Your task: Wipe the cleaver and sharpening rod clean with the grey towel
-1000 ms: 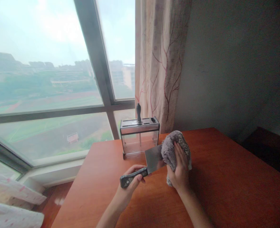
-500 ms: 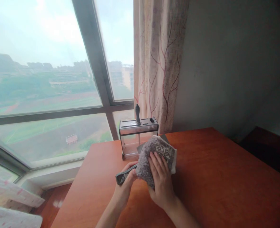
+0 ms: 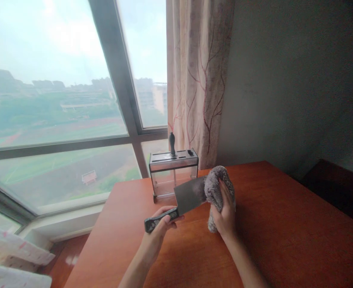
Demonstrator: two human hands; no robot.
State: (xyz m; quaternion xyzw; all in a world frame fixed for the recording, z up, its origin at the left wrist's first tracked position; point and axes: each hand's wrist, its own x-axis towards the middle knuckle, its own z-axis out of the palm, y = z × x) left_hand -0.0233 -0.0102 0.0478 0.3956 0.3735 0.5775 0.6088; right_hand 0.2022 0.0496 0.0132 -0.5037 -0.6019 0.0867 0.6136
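Note:
My left hand (image 3: 161, 225) is closed round the dark handle of a cleaver (image 3: 190, 195), whose broad grey blade points up and to the right above the table. A fluffy grey cloth (image 3: 216, 186) is folded over the far end of the blade and hides its tip. My right hand (image 3: 226, 212) grips the cloth there, fingers wrapped round it. Behind the blade stands a knife block (image 3: 174, 159) with clear sides and a slotted top; one dark-handled knife (image 3: 172, 144) sticks upright out of it.
The reddish-brown wooden table (image 3: 272, 224) has its left edge beside a large window (image 3: 56, 100). A patterned curtain (image 3: 198, 80) hangs behind the knife block, and a grey wall (image 3: 284, 88) rises at the back right.
My right hand and the cloth have slid right along the blade towards its far end, uncovering the part near the handle. My left hand still holds the cleaver.

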